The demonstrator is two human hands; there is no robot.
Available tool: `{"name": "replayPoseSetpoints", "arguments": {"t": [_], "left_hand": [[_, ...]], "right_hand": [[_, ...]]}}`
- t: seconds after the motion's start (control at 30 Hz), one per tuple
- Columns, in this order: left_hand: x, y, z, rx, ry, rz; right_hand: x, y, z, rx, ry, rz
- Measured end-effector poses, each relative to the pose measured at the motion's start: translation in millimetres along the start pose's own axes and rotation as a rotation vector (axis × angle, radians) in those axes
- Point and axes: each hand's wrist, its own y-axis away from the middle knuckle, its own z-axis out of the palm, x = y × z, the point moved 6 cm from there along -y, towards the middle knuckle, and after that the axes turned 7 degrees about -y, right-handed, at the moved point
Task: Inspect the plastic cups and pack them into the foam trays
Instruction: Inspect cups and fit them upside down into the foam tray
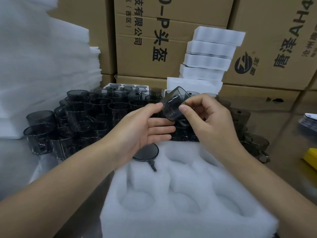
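The foam tray (185,200) fills the lower centre, most pockets empty. At frame centre the left hand (142,124), thumb over near-straight fingers, and the right hand (205,117), fingers curled, pinch one tilted smoky cup (174,104). This looks like inspection; next comes seating it in a free pocket. Any flaws are unreadable.

Bare left hand (142,127), bare right hand (211,121)

The cups (96,107) are noted as translucent smoke-grey. The foam tray (171,220) is recorded as plain white. The cardboard boxes (171,14) are seen brown, printed in black. A yellow item (311,158) is noted at the counter's right edge.
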Motion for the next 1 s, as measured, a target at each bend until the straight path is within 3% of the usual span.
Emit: {"name": "replayPoseSetpoints", "arguments": {"t": [0.23, 0.63, 1.0], "left_hand": [[-1, -2, -4, -0.018, -0.025, 0.041], [-5, 1, -2, -0.091, -0.144, 0.015], [-4, 0, -2, -0.145, -0.080, 0.015]], "right_hand": [[-7, 7, 8, -0.177, 0.046, -0.093], [-20, 15, 4, -0.208, 0.266, -0.282], [-17, 15, 4, -0.261, 0.311, -0.217]]}}
